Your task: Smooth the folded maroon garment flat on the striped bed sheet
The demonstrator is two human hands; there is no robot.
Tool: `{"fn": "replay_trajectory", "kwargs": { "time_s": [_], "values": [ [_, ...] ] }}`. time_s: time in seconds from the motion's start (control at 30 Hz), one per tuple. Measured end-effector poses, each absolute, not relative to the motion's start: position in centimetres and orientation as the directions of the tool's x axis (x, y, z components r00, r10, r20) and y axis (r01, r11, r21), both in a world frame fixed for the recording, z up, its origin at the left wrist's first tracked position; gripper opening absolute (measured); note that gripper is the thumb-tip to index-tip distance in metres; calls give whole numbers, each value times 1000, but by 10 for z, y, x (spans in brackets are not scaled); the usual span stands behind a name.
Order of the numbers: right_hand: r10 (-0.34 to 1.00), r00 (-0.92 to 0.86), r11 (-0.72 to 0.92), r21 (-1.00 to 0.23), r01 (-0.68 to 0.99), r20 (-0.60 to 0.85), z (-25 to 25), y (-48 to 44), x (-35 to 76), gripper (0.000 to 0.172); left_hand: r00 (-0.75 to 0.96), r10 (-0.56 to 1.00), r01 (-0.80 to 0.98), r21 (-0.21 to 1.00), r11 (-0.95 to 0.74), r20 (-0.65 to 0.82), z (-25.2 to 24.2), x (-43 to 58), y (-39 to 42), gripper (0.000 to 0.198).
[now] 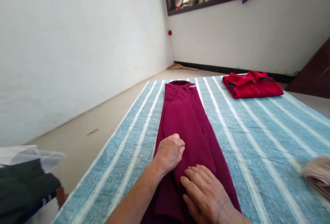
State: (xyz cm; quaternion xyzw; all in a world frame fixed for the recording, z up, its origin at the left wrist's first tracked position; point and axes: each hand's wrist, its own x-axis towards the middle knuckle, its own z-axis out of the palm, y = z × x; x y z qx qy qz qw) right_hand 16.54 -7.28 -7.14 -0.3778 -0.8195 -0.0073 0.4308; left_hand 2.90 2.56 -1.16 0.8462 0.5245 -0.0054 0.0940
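A magenta jacket point(180, 117) lies folded into a long strip on the striped cloth, its collar at the far end and one sleeve laid lengthwise over the body. A pocket slit shows on its right part. My left hand point(170, 151) is closed on the left edge of the sleeve, knuckles up, fingers curled into the fabric. Lower and to the right, my right hand point(206, 191) rests on the jacket with its fingers stretched out over the sleeve's near part. The jacket's nearest end is partly hidden by my forearms and the frame edge.
Blue-and-white striped cloth point(134, 141) covers the surface. A folded red jacket point(254, 86) sits at the far right, a beige knitted item point(318, 174) at the right edge. Dark folded clothes point(23, 186) are at lower left. A broom point(180, 67) lies on the floor by the wall.
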Motion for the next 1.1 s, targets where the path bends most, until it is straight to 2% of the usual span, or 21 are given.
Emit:
{"fn": "replay_trajectory", "kwargs": {
  "time_s": [0.17, 0.33, 0.47, 0.6, 0.8, 0.9, 0.97, 1.07, 1.1],
  "values": [
    [615, -379, 726, -308, 615, 692, -72, -72, 168, 23, 498, 853, 862, -18, -507, -156, -8, 39, 27, 26],
    [649, -354, 698, -343, 628, 673, -71, -75, 167, 23, 584, 793, 790, -102, -605, -177, -9, 44, 30, 25],
    [666, -351, 688, -361, 630, 658, -67, -76, 166, 24, 609, 773, 774, -79, -628, -176, -10, 44, 34, 18],
    [666, -359, 692, -362, 624, 654, -66, -76, 167, 25, 590, 803, 807, 41, -589, -82, -12, 31, 40, 16],
    [658, -351, 697, -362, 619, 667, -67, -76, 166, 25, 369, 922, 887, 253, -388, 119, 0, -20, 49, 21],
    [659, -337, 691, -364, 625, 672, -68, -76, 165, 23, 159, 977, 955, 227, -189, 144, 12, -69, 59, 20],
    [658, -349, 695, -359, 623, 667, -69, -75, 166, 23, -61, 988, 987, 159, 38, 144, 15, -107, 65, 16],
    [647, -370, 710, -349, 612, 667, -69, -74, 166, 23, -230, 957, 972, 89, 217, 178, 7, -163, 71, 27],
    [646, -361, 708, -351, 613, 673, -69, -74, 166, 22, -242, 956, 967, 118, 224, 168, 1, -179, 72, 28]
  ]
}}
